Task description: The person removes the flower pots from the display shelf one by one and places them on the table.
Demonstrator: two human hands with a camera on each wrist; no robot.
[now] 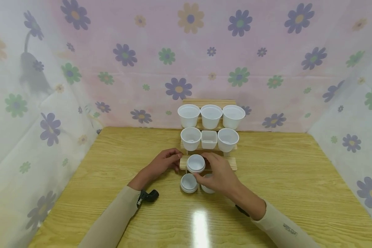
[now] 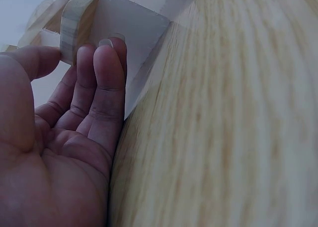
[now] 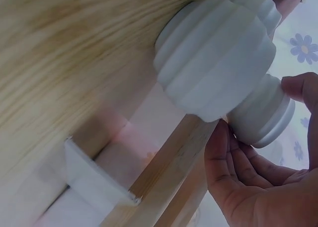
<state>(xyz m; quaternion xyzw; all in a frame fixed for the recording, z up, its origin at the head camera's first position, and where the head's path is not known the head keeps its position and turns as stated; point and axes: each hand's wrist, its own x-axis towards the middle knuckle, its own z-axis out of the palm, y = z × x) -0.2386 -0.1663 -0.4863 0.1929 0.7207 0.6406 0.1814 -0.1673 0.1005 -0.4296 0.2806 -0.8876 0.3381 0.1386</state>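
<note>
While left grip [image 1: 165,162] pinches shelf [image 1: 184,164], white pot [image 1: 196,164] pinched in right grip [image 1: 218,172], at fingertips [image 3: 218,136].

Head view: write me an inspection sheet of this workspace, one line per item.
Surface: wood-grain table, glare patch toward the front.
Job's things: wooden stand; three round cups in the top row, a square cup between two round ones in the next; one white pot in hand, two other pots nearer the front.
Clutter: nothing seen.
Hands: left hand holds the stand's left end; right hand grips the white pot.
Cables: nothing seen.
Surroundings: flowered sheets behind and both sides.
</note>
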